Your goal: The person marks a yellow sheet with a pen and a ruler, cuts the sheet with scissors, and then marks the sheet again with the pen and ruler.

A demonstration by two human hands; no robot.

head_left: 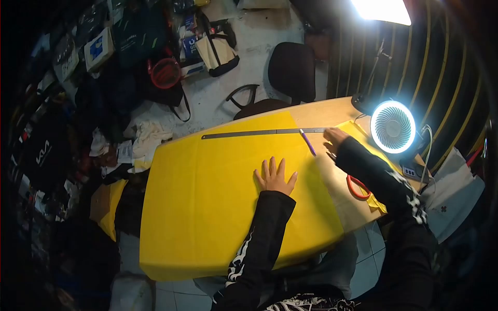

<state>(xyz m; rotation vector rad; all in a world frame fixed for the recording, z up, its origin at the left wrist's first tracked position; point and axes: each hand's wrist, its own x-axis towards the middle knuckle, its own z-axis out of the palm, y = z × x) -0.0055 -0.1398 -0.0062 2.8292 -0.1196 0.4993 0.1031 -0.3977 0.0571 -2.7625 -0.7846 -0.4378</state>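
Note:
Yellow fabric (207, 207) is spread over a wooden table (342, 111). My left hand (275, 179) lies flat on the fabric with its fingers spread. At the right end of a long metal ruler (249, 133) is my right hand (335, 139), its fingers bent; what they hold, if anything, is too small to tell. Between the hands, a purple pen (308, 142) lies across the fabric's edge, just below the ruler. Red-handled scissors (359, 187) rest on the table below my right forearm, partly hidden by the sleeve.
A round lit fan (392, 127) stands at the table's right end, with a lamp base behind it and a power strip (413, 171) near the edge. Beyond the table are a dark chair (292, 70), a red basket (166, 73) and bags on the floor.

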